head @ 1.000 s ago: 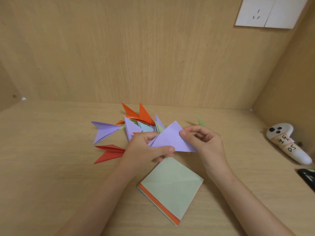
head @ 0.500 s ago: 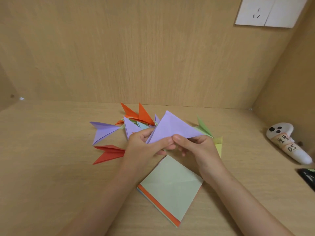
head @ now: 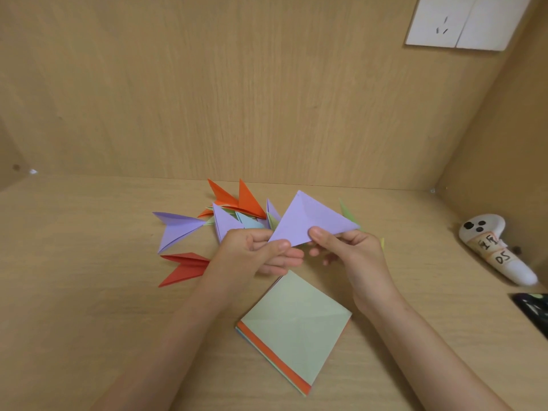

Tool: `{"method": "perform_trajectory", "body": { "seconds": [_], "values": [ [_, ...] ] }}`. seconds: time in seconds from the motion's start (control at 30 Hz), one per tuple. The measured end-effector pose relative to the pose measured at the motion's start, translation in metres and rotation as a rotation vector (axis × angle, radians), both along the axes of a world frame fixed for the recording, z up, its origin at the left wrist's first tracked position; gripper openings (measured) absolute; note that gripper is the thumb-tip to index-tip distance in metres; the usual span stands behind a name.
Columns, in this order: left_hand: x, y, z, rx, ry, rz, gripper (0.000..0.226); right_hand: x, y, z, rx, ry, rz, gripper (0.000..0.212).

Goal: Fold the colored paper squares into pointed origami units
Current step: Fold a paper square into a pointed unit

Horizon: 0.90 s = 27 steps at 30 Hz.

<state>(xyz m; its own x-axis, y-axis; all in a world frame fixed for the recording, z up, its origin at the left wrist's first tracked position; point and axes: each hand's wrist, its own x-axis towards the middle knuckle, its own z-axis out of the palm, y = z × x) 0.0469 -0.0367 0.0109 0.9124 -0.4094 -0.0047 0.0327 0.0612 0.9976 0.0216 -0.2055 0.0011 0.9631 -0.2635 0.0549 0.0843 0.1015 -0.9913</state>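
Note:
A purple paper folded into a triangle [head: 308, 220] is held up above the wooden desk, its apex pointing away from me. My left hand [head: 255, 253] pinches its lower left corner between thumb and fingers. My right hand [head: 353, 256] pinches its lower edge near the middle. Below the hands lies a stack of paper squares [head: 296, 327], pale green on top with an orange edge showing. Behind the hands sits a pile of folded pointed units: purple [head: 178, 228], red [head: 185, 266], orange [head: 240, 200] and others, partly hidden by the triangle.
A white controller with a taped label [head: 495, 250] lies at the right by the side wall. A dark object [head: 533, 312] sits at the right edge. A white socket plate [head: 465, 22] is on the back wall. Wooden walls close in the desk at back and right.
The purple triangle was turned from lying low and pointing right to standing with its apex up; both hands shifted their pinch to its lower edge.

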Motion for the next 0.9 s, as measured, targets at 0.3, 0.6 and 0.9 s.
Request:
{"method": "perform_trajectory", "body": {
  "seconds": [0.3,0.6,0.9],
  "values": [
    [0.0001,-0.0015,-0.001,0.025,-0.011,-0.003,0.014,-0.0033,0.0033,0.0051,0.152,0.025,0.027,0.025],
    [0.0007,-0.0033,-0.002,0.007,-0.01,-0.046,0.015,-0.0019,-0.0024,0.0061,0.201,-0.085,0.005,0.026],
    [0.0011,-0.0018,-0.0023,-0.012,0.007,-0.055,0.016,0.0001,-0.0064,0.0069,0.296,-0.146,0.031,0.031]
  ]
}}
